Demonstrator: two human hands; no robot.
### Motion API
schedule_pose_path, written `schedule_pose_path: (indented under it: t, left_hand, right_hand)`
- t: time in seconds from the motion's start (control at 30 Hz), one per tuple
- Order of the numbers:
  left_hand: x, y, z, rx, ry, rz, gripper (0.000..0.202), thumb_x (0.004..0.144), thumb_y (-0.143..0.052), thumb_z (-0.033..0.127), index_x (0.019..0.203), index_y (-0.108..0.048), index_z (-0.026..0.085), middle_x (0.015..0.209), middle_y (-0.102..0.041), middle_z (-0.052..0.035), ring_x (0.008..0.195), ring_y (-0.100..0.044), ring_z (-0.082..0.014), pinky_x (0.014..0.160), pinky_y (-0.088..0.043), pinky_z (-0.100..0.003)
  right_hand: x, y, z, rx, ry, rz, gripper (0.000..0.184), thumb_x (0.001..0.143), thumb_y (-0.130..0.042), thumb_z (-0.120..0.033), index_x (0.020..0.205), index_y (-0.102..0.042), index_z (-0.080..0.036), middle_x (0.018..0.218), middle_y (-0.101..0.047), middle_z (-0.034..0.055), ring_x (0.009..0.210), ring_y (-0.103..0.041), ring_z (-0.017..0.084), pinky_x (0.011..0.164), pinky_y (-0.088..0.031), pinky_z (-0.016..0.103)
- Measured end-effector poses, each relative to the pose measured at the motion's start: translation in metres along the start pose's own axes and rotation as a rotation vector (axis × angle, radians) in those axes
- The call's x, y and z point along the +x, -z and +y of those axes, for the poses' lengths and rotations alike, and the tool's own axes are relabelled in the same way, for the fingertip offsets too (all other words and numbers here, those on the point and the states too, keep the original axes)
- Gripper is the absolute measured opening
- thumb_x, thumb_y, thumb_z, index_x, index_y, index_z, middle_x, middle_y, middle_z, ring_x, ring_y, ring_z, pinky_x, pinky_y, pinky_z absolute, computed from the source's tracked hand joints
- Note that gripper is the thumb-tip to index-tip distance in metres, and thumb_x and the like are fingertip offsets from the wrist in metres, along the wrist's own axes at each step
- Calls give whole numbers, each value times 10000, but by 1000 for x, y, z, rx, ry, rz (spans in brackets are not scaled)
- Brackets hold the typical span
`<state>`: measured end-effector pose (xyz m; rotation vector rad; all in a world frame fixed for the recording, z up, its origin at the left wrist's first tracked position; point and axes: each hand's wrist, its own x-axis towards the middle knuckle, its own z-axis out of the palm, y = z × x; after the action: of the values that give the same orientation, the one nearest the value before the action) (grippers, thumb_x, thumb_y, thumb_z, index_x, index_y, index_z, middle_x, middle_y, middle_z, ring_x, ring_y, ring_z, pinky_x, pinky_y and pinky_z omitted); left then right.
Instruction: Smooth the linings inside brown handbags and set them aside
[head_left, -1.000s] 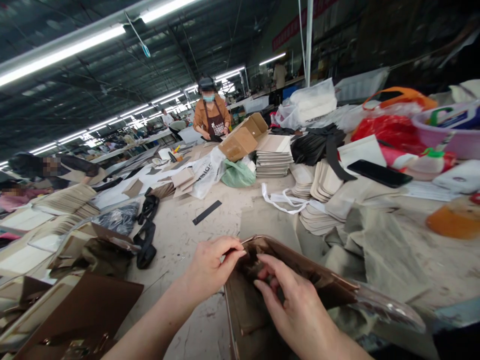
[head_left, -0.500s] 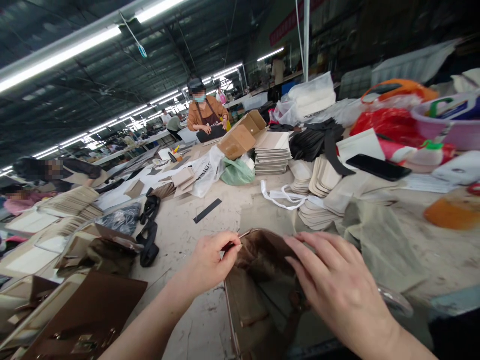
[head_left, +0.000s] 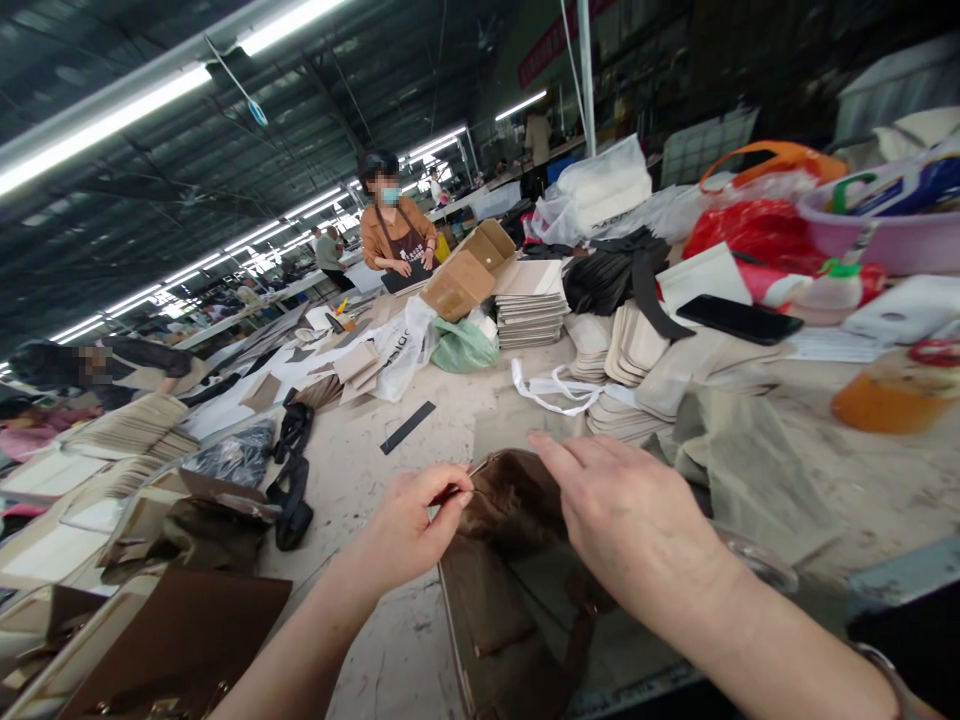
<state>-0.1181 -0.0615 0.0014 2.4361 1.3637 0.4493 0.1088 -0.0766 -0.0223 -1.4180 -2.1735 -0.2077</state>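
A brown bag (head_left: 502, 610) with a shiny brown lining stands at the table's near edge, its mouth facing up. My left hand (head_left: 420, 520) pinches the left corner of its rim between thumb and fingers. My right hand (head_left: 626, 500) is closed over the right side of the rim, with the index finger stretched forward and the thumb hidden. Just beyond the bag lies a dark flat strip (head_left: 407, 427). White straps (head_left: 551, 388) and a crumpled olive fabric piece (head_left: 750, 470) lie past my right hand.
Brown bag pieces (head_left: 180, 640) and a black strap (head_left: 291, 490) lie at left. Stacked beige panels (head_left: 531, 305), an open carton (head_left: 469, 270), a phone (head_left: 739, 318) and an orange-filled jar (head_left: 889, 395) stand or lie farther back. A masked co-worker (head_left: 397, 235) stands across the table.
My right hand has moved forward and left along the rim, and its index finger is now stretched out. My left hand keeps its pinch. The view has turned slightly to the right.
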Motion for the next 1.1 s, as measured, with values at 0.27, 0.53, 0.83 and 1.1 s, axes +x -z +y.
schedule_pose_path:
  t: [0.27,0.53,0.83,1.1]
  left_hand:
    - [-3,-1,-8,-19,2,90,102,823,-547,139,772,-612,198,834,-688,-5,943,-637,-162,795,-466,-243]
    - [-6,2,-13,-27,-85,62,154,821,-510,82,772,-594,201,789,-670,9,965,-633,-140,806,-458,-211]
    - [-5,4,-14,-15,-83,26,140,829,-505,90,786,-583,198,787,-663,0,999,-623,-147,798,-456,-203]
    - [-5,1,-14,-75,-132,26,162,825,-514,72,808,-624,190,1024,-682,-38,933,-642,-135,810,-475,-219]
  right_hand:
    - [2,-11,-2,15,20,-70,357,775,-548,-86,1120,-583,-170,767,-654,68,665,-587,204,557,-396,302]
    - [7,-10,6,47,20,-156,343,840,-521,-144,1180,-535,-182,862,-648,48,750,-585,190,624,-395,292]
    - [13,-13,9,92,70,-146,414,853,-502,-214,1265,-465,-208,902,-632,55,813,-563,218,680,-383,312]
    - [30,-12,-12,209,197,-150,208,832,-563,-217,1039,-548,-194,876,-619,53,837,-555,223,739,-365,332]
